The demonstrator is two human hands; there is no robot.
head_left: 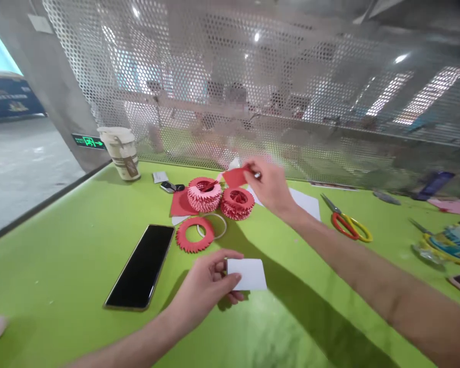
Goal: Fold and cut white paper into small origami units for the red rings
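Note:
My left hand (210, 281) is closed on a small white piece of paper (249, 273), with the thumb on top and the fingers beneath. Farther back, my right hand (270, 184) pinches a red piece of paper (235, 177) above two ring-shaped stacks of folded paper. One is a pink and red folded ring (204, 200); to its right stands a red folded ring (237, 209). In front of them lies a flat red toothed paper ring (187, 245), overlapping a thin pale hoop (225, 230). A red sheet (178, 203) lies partly under the pink and red ring.
A black phone (141, 268) lies on the green table (61, 245). A paper cup (121, 156) stands at the back left by a perforated screen (191, 112). Keys (170, 187) sit left of the rings. To the right are scissors (347, 222) and a white sheet (308, 202).

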